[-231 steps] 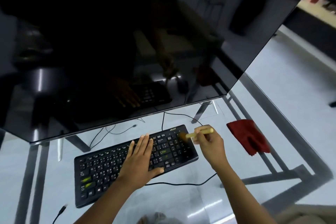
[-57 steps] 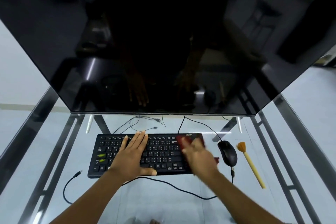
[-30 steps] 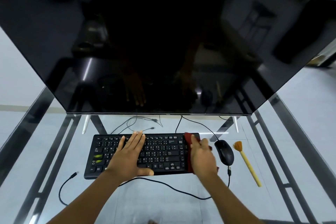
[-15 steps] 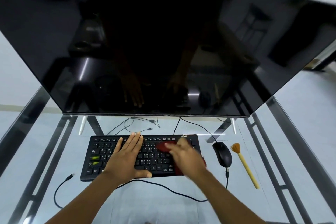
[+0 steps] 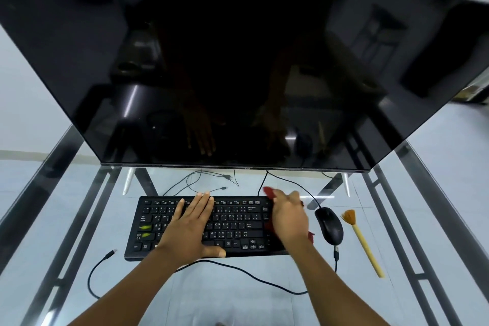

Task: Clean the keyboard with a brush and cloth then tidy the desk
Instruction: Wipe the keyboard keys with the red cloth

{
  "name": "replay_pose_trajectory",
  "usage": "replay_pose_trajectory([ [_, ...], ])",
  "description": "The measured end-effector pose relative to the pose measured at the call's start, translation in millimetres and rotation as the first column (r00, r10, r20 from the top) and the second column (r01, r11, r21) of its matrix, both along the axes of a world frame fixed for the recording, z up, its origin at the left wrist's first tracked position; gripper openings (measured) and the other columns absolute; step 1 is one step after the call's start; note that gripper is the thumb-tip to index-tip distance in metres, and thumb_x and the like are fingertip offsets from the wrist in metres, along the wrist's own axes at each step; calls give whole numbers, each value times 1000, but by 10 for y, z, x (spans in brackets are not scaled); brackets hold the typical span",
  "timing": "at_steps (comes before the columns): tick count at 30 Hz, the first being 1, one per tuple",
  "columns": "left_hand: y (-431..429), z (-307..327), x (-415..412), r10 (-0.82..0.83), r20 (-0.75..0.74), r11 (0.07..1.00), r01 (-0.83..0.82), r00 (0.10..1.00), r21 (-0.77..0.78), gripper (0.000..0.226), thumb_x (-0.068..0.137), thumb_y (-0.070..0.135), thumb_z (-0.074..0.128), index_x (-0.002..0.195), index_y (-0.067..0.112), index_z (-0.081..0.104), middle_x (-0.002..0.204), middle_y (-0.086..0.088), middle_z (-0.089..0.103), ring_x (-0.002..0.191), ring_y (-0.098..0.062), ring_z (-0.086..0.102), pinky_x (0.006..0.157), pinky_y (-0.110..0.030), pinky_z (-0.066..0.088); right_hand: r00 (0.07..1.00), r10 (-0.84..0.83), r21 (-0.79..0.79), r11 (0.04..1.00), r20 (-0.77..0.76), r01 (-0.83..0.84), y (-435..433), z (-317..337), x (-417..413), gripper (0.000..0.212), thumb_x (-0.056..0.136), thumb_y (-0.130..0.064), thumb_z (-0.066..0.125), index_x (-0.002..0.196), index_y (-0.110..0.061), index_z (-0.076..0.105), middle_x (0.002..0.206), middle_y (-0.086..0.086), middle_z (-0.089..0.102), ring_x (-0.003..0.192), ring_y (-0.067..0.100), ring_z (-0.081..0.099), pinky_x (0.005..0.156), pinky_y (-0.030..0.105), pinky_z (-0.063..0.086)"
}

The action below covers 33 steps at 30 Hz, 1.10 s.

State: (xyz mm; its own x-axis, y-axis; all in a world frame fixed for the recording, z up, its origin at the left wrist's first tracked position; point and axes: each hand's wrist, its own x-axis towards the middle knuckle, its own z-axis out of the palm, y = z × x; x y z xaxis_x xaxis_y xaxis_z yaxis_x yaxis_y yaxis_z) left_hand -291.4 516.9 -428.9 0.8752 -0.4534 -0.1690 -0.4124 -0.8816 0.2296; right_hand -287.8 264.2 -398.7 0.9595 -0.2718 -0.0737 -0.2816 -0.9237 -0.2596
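A black keyboard (image 5: 232, 225) lies on the glass desk (image 5: 264, 304) below the monitor. My left hand (image 5: 194, 225) lies flat on its left-middle keys, fingers straight. My right hand (image 5: 288, 216) presses a red cloth (image 5: 269, 191) onto the keyboard's right end; the cloth shows past the fingertips and beside the wrist, the rest is hidden under the palm. A brush (image 5: 361, 242) with a tan handle and orange bristles lies on the glass to the right, apart from both hands.
A black mouse (image 5: 329, 225) sits between keyboard and brush, its cable looping toward me. A large dark monitor (image 5: 238, 61) overhangs the far side. Loose cables (image 5: 206, 180) lie behind the keyboard, another plug end (image 5: 112, 252) at its left. Metal frame bars run under the glass.
My right hand with the red cloth has swept from the keyboard's middle to its right end. The left hand has stayed on the keys. The brush lies on the desk, no longer held.
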Motion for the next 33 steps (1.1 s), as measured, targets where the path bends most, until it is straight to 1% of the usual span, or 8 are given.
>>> replay_pose_trajectory([
  [4,-1,-7,9,21,1,1000,-21,1000,-3,137,47,102,15,152,17,-8,158,4,-17,143,-11,-22,115,-42,-16,908,419,69,906,-19,-417,346,-19,-203,37,101,-29,41,137,-33,45,115,5,46,78,27,64,71,35,57],
  [11,-1,-7,15,20,-4,1000,-20,1000,15,138,45,103,13,152,17,-8,157,4,-18,143,-12,-22,117,-43,-13,993,115,-42,992,-31,-116,-39,-21,-195,34,99,-24,43,132,-29,47,105,9,54,67,21,59,60,33,57],
  [16,-6,-31,15,14,7,1000,-14,1000,9,138,46,103,14,153,17,-2,159,3,-11,144,-11,-18,116,-42,-13,951,288,426,878,-110,-217,65,230,-612,43,78,-69,57,85,-28,47,80,-4,71,51,11,60,47,26,44],
  [19,5,-25,21,16,-11,1000,-16,1000,11,138,45,103,11,151,17,-9,157,5,-19,143,-11,-23,116,-43,-14,998,60,469,882,-2,-52,-347,235,-641,44,84,-59,56,104,-20,56,80,0,65,43,9,61,38,30,50],
  [25,-7,-20,16,2,-9,1000,-2,1000,17,137,46,103,12,151,17,-9,157,4,-19,143,-12,-24,116,-43,-14,874,478,219,865,-85,-451,-98,84,-816,56,76,-75,45,95,-24,54,74,-8,51,59,-1,49,58,27,44],
  [27,-19,-10,21,1,-21,1000,-1,1000,26,139,45,103,10,152,16,-9,158,3,-19,143,-13,-24,117,-44,-14,894,435,252,882,-106,-399,-337,76,-748,59,73,-80,48,96,-27,58,75,-12,54,59,-4,54,58,30,50],
  [31,-17,6,7,6,-28,999,-5,1000,32,141,42,102,8,152,15,-9,158,1,-19,142,-14,-25,115,-44,-14,964,263,246,933,36,-264,-443,31,-790,27,96,-29,56,121,-35,65,91,-16,44,63,-8,55,54,8,47],
  [33,-19,-2,11,9,-30,1000,-8,1000,28,140,43,102,9,151,15,-11,157,2,-22,142,-14,-26,116,-45,-14,947,321,288,908,-13,-304,-207,-6,-888,30,94,-46,52,119,-34,62,92,-8,55,60,1,54,55,19,48],
])
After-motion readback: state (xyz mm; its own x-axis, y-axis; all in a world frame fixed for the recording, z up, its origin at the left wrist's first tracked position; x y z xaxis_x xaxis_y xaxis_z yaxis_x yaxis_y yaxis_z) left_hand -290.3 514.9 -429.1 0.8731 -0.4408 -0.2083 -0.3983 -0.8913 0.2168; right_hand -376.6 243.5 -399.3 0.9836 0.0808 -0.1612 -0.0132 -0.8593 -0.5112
